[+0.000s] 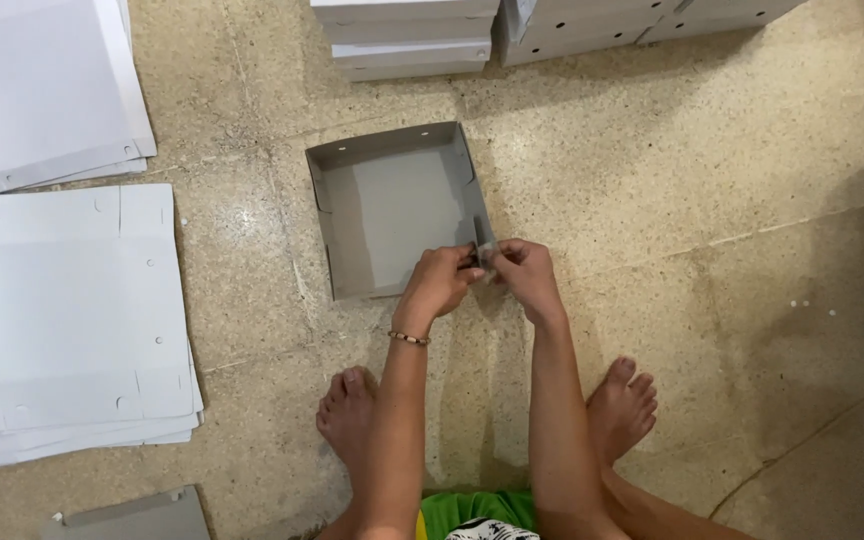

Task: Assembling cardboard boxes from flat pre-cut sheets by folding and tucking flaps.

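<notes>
Seen from the head camera, both hands meet at the near right corner of a shallow grey cardboard box that lies open-side up on the speckled stone floor. The left hand, a beaded bracelet on its wrist, has its fingers curled tight and pinches the box's corner flap from the left; the right hand closes on the same flap from the right, fingertips almost touching those of the left. The rest of the box stretches away from the grip, up and to the left, its four low walls standing. Below the grip, two bare feet rest flat on the floor, one on each side of the forearms. Well to the left of the hands lie two stacks of flat white cardboard blanks, one above the other. Far beyond the grip, at the top edge, sit stacks of finished white boxes. Another grey cardboard piece shows at the lower left.
</notes>
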